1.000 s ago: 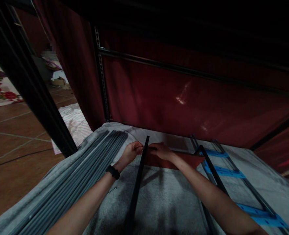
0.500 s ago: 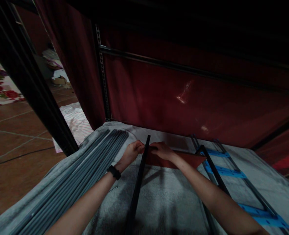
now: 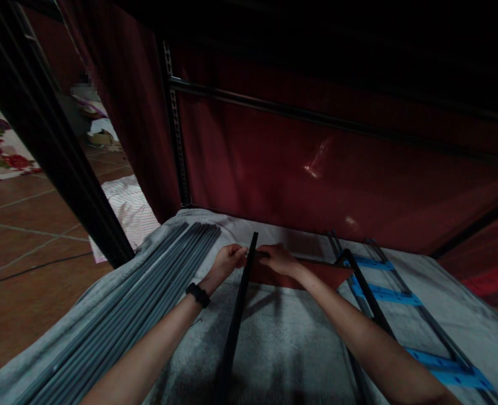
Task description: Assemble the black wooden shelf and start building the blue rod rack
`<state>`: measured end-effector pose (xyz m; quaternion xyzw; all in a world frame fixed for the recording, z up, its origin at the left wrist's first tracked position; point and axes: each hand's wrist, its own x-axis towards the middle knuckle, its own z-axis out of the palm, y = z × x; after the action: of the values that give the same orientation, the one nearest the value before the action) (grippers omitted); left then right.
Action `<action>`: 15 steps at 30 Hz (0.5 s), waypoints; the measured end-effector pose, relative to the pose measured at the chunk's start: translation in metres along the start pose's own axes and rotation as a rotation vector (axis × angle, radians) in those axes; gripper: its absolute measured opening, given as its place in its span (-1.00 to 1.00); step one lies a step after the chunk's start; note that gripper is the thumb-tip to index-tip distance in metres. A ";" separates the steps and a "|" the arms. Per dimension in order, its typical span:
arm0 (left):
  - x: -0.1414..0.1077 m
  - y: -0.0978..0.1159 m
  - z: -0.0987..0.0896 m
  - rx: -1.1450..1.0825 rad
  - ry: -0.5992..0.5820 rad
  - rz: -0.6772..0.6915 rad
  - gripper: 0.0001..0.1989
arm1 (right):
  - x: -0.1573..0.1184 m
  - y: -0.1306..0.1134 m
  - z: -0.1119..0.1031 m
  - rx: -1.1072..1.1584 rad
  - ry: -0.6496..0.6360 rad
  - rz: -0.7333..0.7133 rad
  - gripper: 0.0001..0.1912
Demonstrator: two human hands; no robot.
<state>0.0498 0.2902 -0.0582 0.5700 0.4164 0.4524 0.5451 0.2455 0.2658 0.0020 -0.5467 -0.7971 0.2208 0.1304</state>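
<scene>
A black bar (image 3: 237, 309) stands out from the grey cloth (image 3: 291, 332), its upper end between my two hands. My left hand (image 3: 228, 260), with a black band on the wrist, pinches a small shiny piece, maybe a screw, against the bar's left side. On the right side, my right hand (image 3: 277, 260) has its fingers closed at the bar, by the end of a reddish-brown panel (image 3: 320, 274); what they grip is hidden. The panel reaches right to a second black bar (image 3: 369, 292). A thin screw-like piece (image 3: 195, 323) lies on the cloth near my left wrist.
A row of grey rods (image 3: 147, 298) lies on the left of the cloth. Dark frames with blue parts (image 3: 394, 295) lie on the right. A thick black post (image 3: 58, 140) rises at the left, and a dark red curtain (image 3: 249, 163) hangs behind.
My left fingers have shifted slightly, and a small shiny piece now shows at their tips. My right hand stays at the bar.
</scene>
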 end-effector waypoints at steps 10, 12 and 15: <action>-0.013 0.012 0.000 -0.192 -0.112 0.016 -0.61 | -0.002 0.000 -0.001 0.008 0.003 -0.004 -0.60; -0.012 0.011 0.000 -0.176 -0.063 -0.042 -0.55 | -0.001 0.000 -0.001 0.016 0.004 -0.014 -0.61; -0.006 0.004 0.003 -0.079 0.015 -0.033 -0.59 | -0.001 0.002 0.000 0.023 0.008 -0.023 -0.61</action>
<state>0.0509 0.2832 -0.0541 0.5378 0.4115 0.4636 0.5714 0.2469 0.2657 0.0008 -0.5369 -0.8001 0.2264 0.1424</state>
